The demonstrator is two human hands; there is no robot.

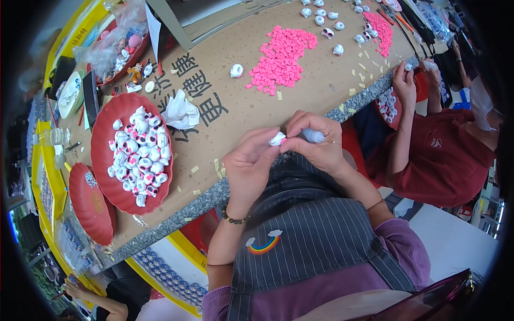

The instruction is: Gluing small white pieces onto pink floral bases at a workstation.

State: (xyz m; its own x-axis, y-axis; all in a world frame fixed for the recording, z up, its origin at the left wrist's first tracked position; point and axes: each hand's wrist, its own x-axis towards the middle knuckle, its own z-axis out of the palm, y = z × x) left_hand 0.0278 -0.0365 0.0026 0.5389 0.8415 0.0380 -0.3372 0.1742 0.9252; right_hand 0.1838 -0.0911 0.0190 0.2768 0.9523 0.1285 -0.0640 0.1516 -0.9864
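Observation:
My left hand (249,162) holds a small white figurine head (276,139) between thumb and fingers, just over the table's front edge. My right hand (321,140) meets it there, its thumb and index finger at a small pink piece (283,141) on the head's right side. Tucked in the same hand is a small translucent squeeze bottle (313,135). Whether the pink piece is stuck to the head is too small to tell. Beyond my hands lies a spread pile of small pink pieces (281,60), with one white head (237,71) beside it.
To the left, a red scalloped bowl (100,160) holds many white-and-pink heads; another red dish (80,200) sits nearby. A crumpled white cloth (181,110) lies beside the bowl. On the right a co-worker in a red shirt (437,160) handles a small white piece. Stone edging (180,214) borders the table.

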